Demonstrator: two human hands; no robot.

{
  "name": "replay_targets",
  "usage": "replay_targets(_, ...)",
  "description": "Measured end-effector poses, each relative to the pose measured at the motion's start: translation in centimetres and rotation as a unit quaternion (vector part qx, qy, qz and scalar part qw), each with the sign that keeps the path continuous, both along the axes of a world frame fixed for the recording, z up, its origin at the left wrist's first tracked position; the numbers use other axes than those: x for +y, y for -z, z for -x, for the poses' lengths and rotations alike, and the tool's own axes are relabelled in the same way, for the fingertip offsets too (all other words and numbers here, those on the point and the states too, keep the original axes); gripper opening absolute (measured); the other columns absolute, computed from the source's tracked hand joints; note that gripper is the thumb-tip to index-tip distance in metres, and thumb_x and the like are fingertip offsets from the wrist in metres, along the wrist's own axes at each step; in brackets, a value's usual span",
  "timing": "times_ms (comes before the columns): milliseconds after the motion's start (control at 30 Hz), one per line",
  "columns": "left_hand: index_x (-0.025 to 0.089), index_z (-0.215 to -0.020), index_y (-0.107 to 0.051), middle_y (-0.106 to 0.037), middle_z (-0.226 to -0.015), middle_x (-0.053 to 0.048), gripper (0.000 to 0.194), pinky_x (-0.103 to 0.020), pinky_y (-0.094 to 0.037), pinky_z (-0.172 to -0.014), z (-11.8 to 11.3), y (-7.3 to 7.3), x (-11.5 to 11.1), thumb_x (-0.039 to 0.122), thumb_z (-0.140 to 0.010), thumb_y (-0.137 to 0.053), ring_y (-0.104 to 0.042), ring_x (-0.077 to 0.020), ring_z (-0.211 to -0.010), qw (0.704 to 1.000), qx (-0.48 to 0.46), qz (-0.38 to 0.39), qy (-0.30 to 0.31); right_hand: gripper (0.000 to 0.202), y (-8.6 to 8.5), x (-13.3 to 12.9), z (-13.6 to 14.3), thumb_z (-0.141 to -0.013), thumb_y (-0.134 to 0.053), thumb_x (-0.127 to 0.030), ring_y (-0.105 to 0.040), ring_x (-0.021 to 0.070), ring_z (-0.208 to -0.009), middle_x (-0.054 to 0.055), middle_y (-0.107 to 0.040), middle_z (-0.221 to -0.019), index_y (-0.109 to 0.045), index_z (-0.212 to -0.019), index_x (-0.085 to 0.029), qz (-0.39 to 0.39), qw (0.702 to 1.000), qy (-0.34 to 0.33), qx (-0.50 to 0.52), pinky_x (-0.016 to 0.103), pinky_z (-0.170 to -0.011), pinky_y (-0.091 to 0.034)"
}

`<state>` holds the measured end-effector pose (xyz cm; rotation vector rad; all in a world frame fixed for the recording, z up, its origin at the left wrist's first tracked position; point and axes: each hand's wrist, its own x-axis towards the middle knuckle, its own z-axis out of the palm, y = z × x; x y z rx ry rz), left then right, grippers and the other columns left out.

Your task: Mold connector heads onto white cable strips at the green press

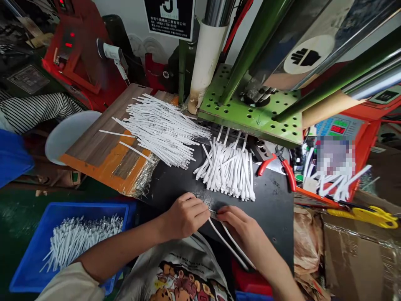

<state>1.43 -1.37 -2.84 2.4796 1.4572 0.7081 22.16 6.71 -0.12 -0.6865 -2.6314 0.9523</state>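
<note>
My left hand point(188, 215) is closed near the black table edge, its thumb and fingertips pinching the end of a thin white cable point(225, 239). Close beside it, my right hand point(236, 223) is also closed, pinching a second white cable point(239, 246). Both cables trail down toward my lap. A small metallic piece point(213, 213) shows between the fingertips; its exact shape is too small to tell. Just beyond the hands lies a bundle of white cables point(230, 167) with blocky ends. Farther left is a larger pile of white strips point(164, 127).
A green press plate point(250, 110) with holes overhangs the back of the black table point(269, 217). Red-handled pliers point(286, 167) lie right. A blue bin point(23, 267) holding white pieces stands low left. Yellow-handled scissors point(368, 215) and cardboard point(357, 251) are at far right.
</note>
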Motion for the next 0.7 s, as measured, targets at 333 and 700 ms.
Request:
replay_targets(333, 0.017, -0.104, -0.066, -0.066, -0.103, -0.009, 0.019, -0.037, -0.045, -0.087, 12.1, -2.9, 0.8, 0.013, -0.093, -0.051, -0.06, -0.0232, -0.098, 0.973, 0.124, -0.025, -0.195, 0.021, -1.2, 7.9, 17.5, -0.096, -0.05, -0.02, -0.061, 0.0231, -0.096, 0.014, -0.062, -0.1, -0.069, -0.096, -0.012, -0.161, 0.973, 0.016, -0.163, 0.03, -0.082, -0.046)
replay_targets(700, 0.023, -0.092, -0.065, -0.07, -0.085, -0.001, 0.018, -0.031, -0.049, -0.079, 14.7, -3.7, 2.4, 0.029, -0.097, -0.049, -0.064, -0.0173, -0.079, 0.985, 0.014, -0.04, -0.166, 0.022, -1.7, 4.1, 6.7, -0.092, -0.047, -0.007, -0.055, 0.0189, -0.077, 0.007, -0.061, -0.083, -0.065, -0.082, -0.017, -0.151, 0.981, 0.066, -0.104, 0.029, -0.07, -0.04)
